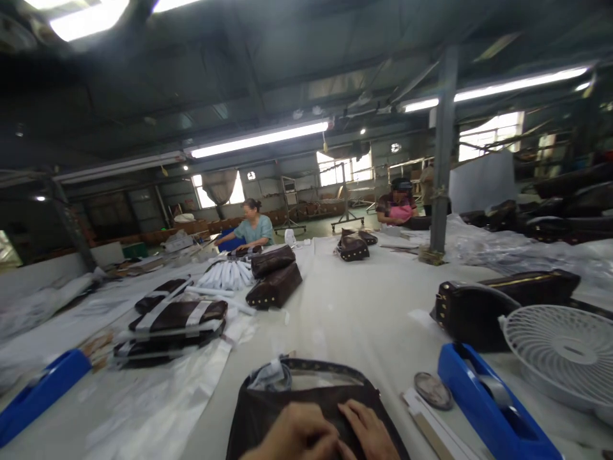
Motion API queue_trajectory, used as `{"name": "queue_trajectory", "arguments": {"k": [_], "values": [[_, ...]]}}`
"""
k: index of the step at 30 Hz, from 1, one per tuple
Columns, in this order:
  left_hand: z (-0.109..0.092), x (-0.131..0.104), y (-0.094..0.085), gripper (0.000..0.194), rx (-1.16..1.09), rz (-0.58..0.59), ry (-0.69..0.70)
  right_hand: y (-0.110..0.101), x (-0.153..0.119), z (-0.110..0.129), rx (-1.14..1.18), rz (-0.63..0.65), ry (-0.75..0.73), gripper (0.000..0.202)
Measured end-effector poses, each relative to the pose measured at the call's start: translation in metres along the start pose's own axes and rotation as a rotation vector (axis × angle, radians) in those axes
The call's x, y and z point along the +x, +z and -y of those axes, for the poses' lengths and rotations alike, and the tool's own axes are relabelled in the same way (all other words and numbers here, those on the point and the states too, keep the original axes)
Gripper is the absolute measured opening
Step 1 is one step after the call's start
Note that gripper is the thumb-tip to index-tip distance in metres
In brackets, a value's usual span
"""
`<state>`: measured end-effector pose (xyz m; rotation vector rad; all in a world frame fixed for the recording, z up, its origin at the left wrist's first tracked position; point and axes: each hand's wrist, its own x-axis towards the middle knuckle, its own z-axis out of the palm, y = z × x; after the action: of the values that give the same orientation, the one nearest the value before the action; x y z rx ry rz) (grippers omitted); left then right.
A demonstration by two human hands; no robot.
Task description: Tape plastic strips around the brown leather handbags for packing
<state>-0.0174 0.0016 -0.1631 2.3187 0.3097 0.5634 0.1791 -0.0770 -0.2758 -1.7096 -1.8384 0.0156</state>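
A dark brown leather handbag [258, 409] lies in front of me at the bottom middle, its studded strap [330, 368] looped at the far side. A clear plastic wrap [268, 375] shows around the strap's left end. My left hand [301, 429] is curled over the bag, its fingers bent inward, and whatever they pinch is hidden. Flat on the bag's right part rests my right hand [368, 429], fingers stretched out. The two hands nearly meet above the leather.
Blue tape dispensers [493, 402] [43, 396] stand at both sides. A white fan [565, 351] and a studded bag [474, 313] are at right. Wrapped bags [179, 317] and stacked bags [275, 281] lie left of centre. Co-workers [256, 227] [397, 207] sit beyond. A post [443, 160] rises at right.
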Motion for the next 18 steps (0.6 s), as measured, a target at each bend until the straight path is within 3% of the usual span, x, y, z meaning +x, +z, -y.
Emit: {"name": "queue_trajectory", "arguments": {"k": [1,4,6,8,12,18], "values": [[0.000,0.000,-0.015,0.033,0.162,-0.051,-0.026,-0.006,0.000,0.009,-0.002,-0.016,0.019,0.049],[0.008,-0.007,-0.055,0.038,0.210,-0.148,-0.139,-0.018,0.005,0.030,0.020,-0.005,0.032,0.046],[0.015,-0.015,-0.071,0.039,0.228,-0.146,-0.196,-0.018,0.010,0.034,0.028,0.008,0.027,0.045],[0.017,-0.024,-0.076,0.037,0.252,-0.109,-0.203,-0.016,0.013,0.034,0.026,0.013,0.012,0.045],[0.014,-0.039,-0.068,0.029,0.325,-0.010,-0.124,-0.015,0.012,0.031,-0.008,0.010,-0.006,0.045],[0.014,-0.060,-0.076,0.040,0.639,0.197,0.042,-0.017,0.012,0.032,-0.052,0.024,-0.007,0.044]]}}
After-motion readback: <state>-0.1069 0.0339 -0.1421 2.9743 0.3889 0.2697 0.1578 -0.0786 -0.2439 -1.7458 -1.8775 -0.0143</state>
